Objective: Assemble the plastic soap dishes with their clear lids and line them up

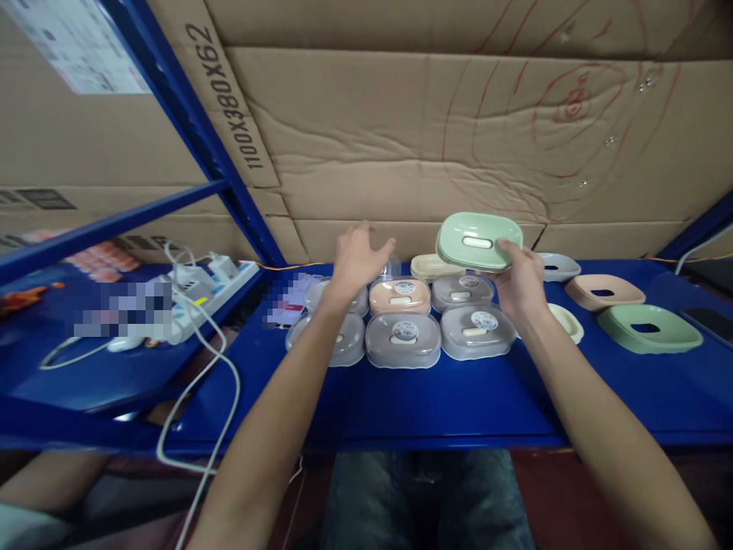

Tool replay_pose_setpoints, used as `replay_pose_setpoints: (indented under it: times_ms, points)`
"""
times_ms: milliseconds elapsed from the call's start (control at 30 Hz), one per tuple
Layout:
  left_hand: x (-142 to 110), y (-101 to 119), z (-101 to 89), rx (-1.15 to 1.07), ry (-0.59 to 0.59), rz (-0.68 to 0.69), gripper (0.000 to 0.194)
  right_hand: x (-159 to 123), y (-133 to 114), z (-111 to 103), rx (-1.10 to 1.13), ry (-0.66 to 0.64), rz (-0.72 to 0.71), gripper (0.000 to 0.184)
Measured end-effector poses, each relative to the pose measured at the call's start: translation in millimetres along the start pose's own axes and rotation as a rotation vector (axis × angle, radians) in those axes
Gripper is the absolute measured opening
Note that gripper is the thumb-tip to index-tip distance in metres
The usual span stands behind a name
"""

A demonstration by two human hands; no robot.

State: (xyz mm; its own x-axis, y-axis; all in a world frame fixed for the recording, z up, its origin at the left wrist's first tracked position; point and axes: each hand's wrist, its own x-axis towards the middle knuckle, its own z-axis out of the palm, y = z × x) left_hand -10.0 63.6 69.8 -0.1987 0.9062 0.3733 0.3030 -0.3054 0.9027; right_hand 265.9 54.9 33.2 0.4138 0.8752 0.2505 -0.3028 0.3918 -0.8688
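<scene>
My right hand [522, 284] grips the right end of a pale green oval soap dish [455, 233], thumb on top, lifted above the back of the table. A cream oval insert sits in the dish's middle. My left hand [358, 260] is open, thumb apart from the fingers, above the back left of the covered dishes. Close behind it a clear lid [392, 267] is partly hidden. Below stand several soap dishes with clear covers, among them a peach one [399, 296] and grey ones [402, 341]. A cream dish [436, 266] lies behind them.
Uncovered trays with centre holes stand at right: green [650, 340], peach [607, 292] and light grey [558, 267]. A cream piece [566, 324] is partly behind my right wrist. White cables and a power strip [229, 294] lie left; cardboard [372, 191] walls the back of the blue table [458, 405].
</scene>
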Motion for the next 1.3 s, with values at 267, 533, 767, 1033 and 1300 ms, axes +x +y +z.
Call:
replay_pose_setpoints:
  times_ms: [267,533,767,1033,1300]
  points:
    - [37,-43,7.3,0.491,0.037,-0.349,0.108,-6,-3,5,0.011,0.013,-0.016,0.033]
    - [29,-35,17.0,1.015,-0.167,-0.232,0.105,-11,-5,7,-0.002,0.003,-0.008,0.032]
    - [20,-14,8.3,0.983,-0.06,-0.05,0.101,-14,-2,9,-0.038,-0.027,-0.012,0.034]
    - [8,21,11.8,0.739,0.035,0.112,0.088,-14,7,9,-0.095,-0.015,-0.07,0.037]
    - [-47,60,54.4,0.458,-0.052,0.172,0.084,-30,13,21,-0.092,-0.098,0.001,0.05]
